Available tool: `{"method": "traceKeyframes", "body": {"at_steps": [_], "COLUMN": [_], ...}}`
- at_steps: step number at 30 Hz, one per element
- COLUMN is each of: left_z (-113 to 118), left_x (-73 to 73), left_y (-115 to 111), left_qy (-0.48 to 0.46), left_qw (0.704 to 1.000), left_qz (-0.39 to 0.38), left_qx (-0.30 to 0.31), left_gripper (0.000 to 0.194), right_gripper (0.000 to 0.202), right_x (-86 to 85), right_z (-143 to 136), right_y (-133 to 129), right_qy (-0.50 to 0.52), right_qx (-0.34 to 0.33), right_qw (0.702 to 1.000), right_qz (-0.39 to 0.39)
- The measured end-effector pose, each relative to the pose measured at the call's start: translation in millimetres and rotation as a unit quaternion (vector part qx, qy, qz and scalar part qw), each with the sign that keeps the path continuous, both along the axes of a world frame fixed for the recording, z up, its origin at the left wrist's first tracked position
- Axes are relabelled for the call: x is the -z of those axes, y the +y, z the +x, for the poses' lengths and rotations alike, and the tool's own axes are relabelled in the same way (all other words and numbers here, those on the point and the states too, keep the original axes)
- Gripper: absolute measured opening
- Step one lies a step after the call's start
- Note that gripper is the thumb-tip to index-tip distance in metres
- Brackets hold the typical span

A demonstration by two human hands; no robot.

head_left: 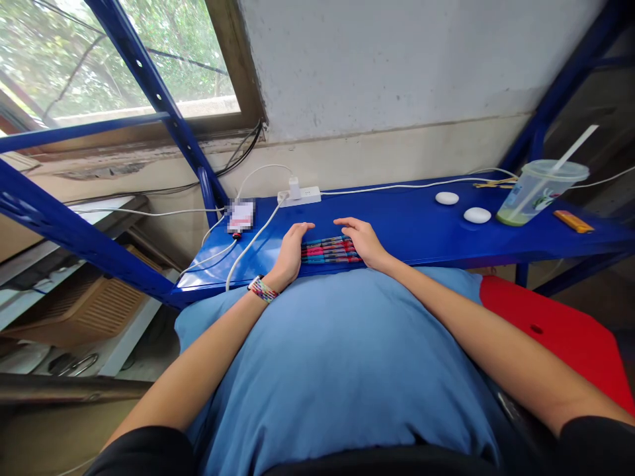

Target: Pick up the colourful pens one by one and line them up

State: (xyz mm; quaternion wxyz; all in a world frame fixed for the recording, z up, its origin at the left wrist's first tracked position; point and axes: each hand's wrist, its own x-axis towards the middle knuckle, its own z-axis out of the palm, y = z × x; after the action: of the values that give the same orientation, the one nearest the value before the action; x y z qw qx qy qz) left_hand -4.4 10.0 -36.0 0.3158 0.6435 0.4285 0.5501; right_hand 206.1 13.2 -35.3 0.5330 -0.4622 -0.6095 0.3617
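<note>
The left hand (290,252) curves wide, right at the left ends of the slim red-and-blue patterned pens (328,250)! The right hand (367,244), loosely cupped, covers their right ends, all lying near on the shiny blue table (397,213).

Pens (327,251): smooth plastic by look, glossy, partly clear. Blue tabletop (391,231): painted metal by look, smooth, glossy, with bright reflections towards the left end. Blue upright (149,79): perforated metal, painted, light sheen. Power strip (308,196): white plastic, smooth. Cup (538,192): translucent plastic, printed. Straw (575,147): white plastic. White oval objects (477,215): smooth, softly glossy; material uncertain. Cushion (342,350): blue cloth, matt, creased. Wristband (264,289): multicoloured, woven-looking cloth. Sleeves (143,453): black cloth, matt. Stool (560,337): red plastic by look, smooth. Wall (397,73): painted, matt, scuffed. Window frame (231,59): dull brown, worn; metal or wood, indistinguishable.
</note>
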Motion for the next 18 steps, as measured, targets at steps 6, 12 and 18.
{"method": "traceKeyframes", "body": {"at_steps": [6,12,18], "left_z": [-7,-5,-4], "left_x": [-14.9,-19.0,-12.1], "left_y": [-18,-24,-20], "left_qy": [0.071,0.101,0.099], "left_qw": [0.997,0.994,0.995], "left_qz": [-0.034,-0.025,0.001], "left_qx": [-0.027,-0.035,-0.028], "left_gripper": [0.024,0.024,0.023], "right_gripper": [0.012,0.01,0.008], "right_x": [-7.0,-10.0,-13.4], "right_z": [14,20,22], "right_y": [-21,-32,-30], "right_qy": [-0.153,-0.274,-0.298], "right_qx": [-0.028,-0.146,-0.166], "right_qw": [0.976,0.918,0.901], "right_qz": [0.152,0.248,0.267]}}
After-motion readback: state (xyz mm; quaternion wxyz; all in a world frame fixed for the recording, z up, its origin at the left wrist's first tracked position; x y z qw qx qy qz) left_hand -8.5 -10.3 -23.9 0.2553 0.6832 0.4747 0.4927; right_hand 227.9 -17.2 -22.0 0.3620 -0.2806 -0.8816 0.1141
